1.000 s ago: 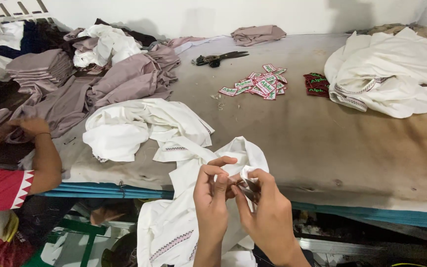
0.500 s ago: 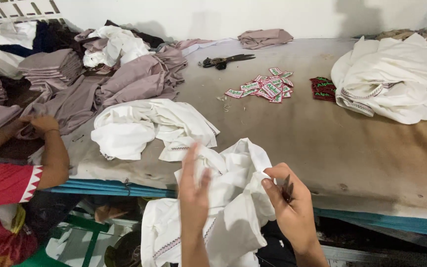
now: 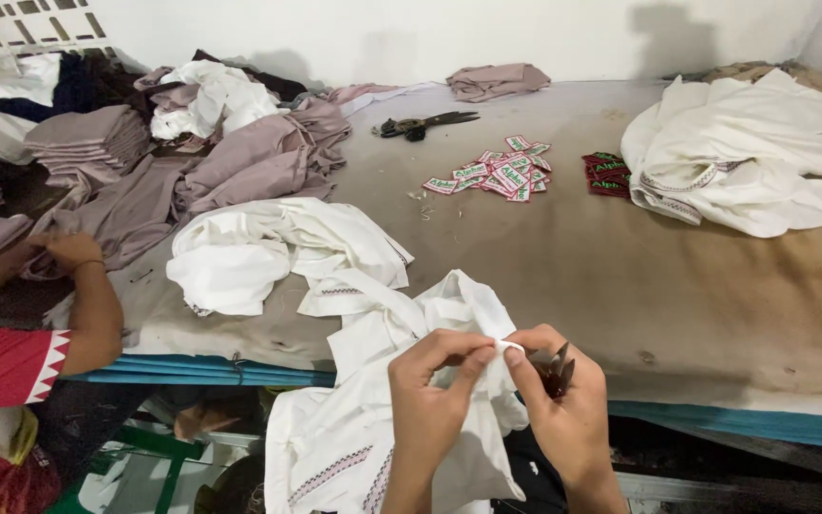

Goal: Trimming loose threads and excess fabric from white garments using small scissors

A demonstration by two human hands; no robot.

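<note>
In the head view, the left hand (image 3: 430, 390) and the right hand (image 3: 563, 400) meet at about 6 o'clock, just below the near edge of the table (image 3: 620, 276). Both pinch a small fold of the white cloth garment with embroidered trim (image 3: 382, 438): the left thumb and forefinger close on the fabric from one side, the right fingertips grip it from the other, almost touching. The right hand also keeps a small dark metal thread snipper (image 3: 557, 366) tucked in its palm, blades pointing up. The garment hangs from the table edge down past the hands, its upper part lying on the tabletop.

Half a second ago the hands were apart, the left one raised and open over the cloth; now they have come together and clenched on the fold, as they were a second ago.

At 10 o'clock lies a crumpled heap of white garments (image 3: 268, 247), close to the held piece. Farther off at 11 o'clock is a pile of mauve cloth (image 3: 240, 162). At 12 o'clock, a pair of black scissors (image 3: 425, 124) rests on the table, with a scatter of small woven labels in red, green and white (image 3: 497, 171) just in front of it. At 2 o'clock sits another large white bundle (image 3: 753, 152). At 9 o'clock, another person's arm in a red sleeve (image 3: 59, 305) reaches onto the mauve cloth, well apart from the hands.
</note>
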